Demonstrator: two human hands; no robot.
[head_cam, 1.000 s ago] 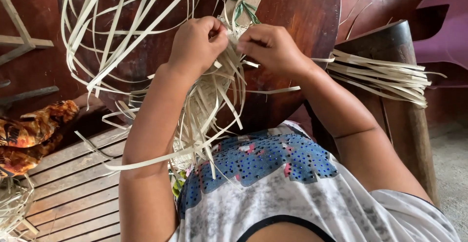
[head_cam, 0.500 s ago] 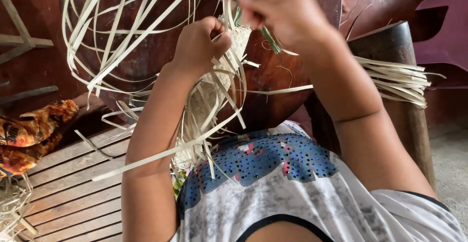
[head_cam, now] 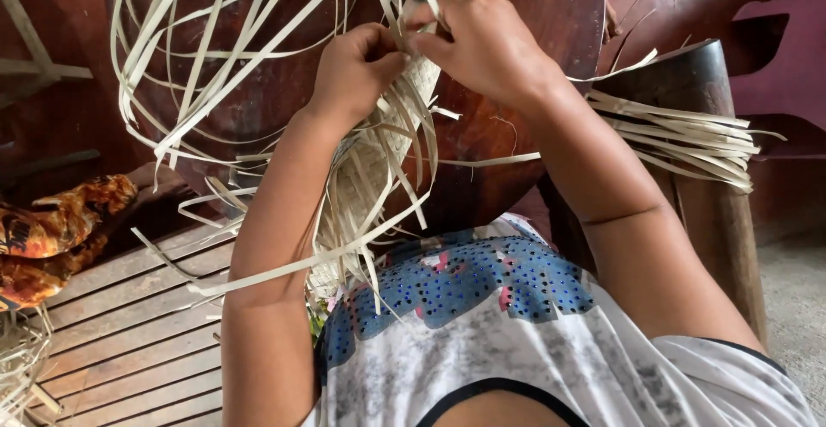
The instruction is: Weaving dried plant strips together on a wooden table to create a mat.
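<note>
A half-woven mat of pale flat strips hangs down in front of my chest, with many loose strip ends curling up and to the left. My left hand pinches the upper edge of the weave. My right hand is pressed against it from the right, its fingers closed on a strip at the same spot. The two hands touch. One long strip sticks out low to the left across my left forearm.
A dark round wooden tabletop stands behind the weave. More pale strips lie over a wooden post at right. A slatted wooden floor is below left, with an orange patterned cloth at the far left.
My right hand rose up and away pulling a strip, then came back down against my left hand at the weave's edge. The left hand stayed in place.
</note>
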